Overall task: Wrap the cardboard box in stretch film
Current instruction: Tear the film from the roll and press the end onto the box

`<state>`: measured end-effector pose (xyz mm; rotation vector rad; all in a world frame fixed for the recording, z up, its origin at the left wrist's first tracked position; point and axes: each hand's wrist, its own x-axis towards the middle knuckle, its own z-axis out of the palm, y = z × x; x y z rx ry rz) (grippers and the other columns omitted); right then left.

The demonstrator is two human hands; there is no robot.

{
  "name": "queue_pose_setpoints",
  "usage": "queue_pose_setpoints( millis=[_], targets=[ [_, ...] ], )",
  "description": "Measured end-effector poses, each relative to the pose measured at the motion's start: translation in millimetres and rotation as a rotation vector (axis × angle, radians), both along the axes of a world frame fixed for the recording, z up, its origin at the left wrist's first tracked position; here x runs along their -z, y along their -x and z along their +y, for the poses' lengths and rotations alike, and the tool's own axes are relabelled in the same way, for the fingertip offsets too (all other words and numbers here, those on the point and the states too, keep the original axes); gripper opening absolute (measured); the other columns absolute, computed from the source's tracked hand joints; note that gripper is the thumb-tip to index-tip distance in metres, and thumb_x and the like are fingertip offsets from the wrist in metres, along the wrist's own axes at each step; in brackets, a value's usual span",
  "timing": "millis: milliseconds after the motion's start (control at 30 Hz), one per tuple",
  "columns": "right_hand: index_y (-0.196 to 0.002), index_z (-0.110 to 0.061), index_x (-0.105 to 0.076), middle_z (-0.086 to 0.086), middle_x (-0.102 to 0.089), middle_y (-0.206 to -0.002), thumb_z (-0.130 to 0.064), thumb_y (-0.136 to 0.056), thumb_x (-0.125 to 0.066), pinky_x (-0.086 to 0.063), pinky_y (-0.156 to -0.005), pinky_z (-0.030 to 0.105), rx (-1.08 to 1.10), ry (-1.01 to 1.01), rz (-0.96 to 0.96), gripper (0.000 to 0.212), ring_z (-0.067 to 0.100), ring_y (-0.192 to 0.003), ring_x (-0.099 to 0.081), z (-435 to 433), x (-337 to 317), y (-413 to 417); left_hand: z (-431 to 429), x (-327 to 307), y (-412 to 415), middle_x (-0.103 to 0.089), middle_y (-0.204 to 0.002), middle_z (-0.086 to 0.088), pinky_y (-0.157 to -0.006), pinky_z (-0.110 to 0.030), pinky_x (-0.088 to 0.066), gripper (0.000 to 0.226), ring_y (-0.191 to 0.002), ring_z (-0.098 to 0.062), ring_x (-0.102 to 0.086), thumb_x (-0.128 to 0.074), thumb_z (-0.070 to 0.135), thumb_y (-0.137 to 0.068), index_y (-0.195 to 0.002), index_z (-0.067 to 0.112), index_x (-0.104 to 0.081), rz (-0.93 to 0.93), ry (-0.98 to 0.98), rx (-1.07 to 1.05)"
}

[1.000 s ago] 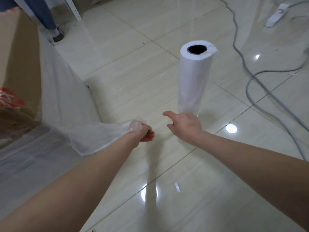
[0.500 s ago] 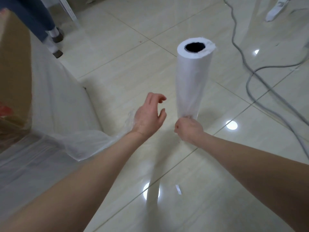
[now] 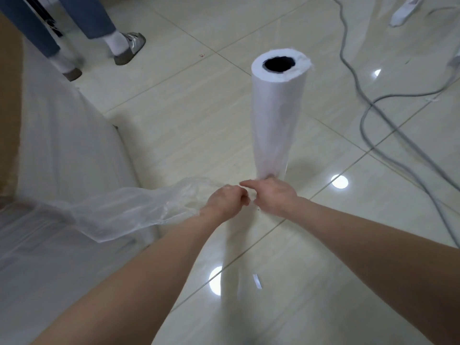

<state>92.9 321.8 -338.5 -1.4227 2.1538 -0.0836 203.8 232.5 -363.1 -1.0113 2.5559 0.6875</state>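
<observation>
Stretch film roll point(image 3: 276, 115) is being held upright at frame centre, core opening up, base gripped by right hand point(image 3: 273, 196); film tail point(image 3: 129, 210) is being pinched in left hand point(image 3: 227, 201).

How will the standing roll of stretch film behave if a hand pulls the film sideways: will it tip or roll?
The stretch film roll stands upright on its narrow end on the glossy tiled floor, tall for its base, so a sideways pull would probably tip it. Once down, its round shape would likely roll. The loose film looks floppy.
</observation>
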Motion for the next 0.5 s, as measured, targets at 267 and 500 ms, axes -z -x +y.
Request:
queue_pose_setpoints(
  millis=[267, 500],
  targets=[
    [-0.108, -0.028, -0.067, 0.006, -0.059, -0.116, -0.036, -0.099, -0.046, -0.036, -0.079, 0.028, 0.026, -0.025, 0.016, 0.024, 0.022, -0.104, -0.048, -15, 14, -3, -8, -9, -11, -0.054, -0.067, 0.008, -0.067, -0.028, -0.040, 0.028, -0.065, -0.016, -0.048, -0.045, 0.025, -0.098, -0.087, 0.014, -0.068, 0.103, -0.044, 0.021],
    [-0.118, -0.018, -0.063, 0.009, -0.058, -0.119, -0.014, -0.094, -0.049, -0.045, -0.088, 0.031, 0.131, -0.036, 0.092, 0.028, 0.024, -0.116, -0.053, -17, 14, -7, -6, -30, -14, -0.044, -0.058, 0.006, -0.064, -0.031, -0.051, 0.025, -0.053, -0.012, -0.044, -0.047, 0.013, -0.095, -0.079, 0.013, -0.066, 0.207, -0.177, -0.006]
  ],
)
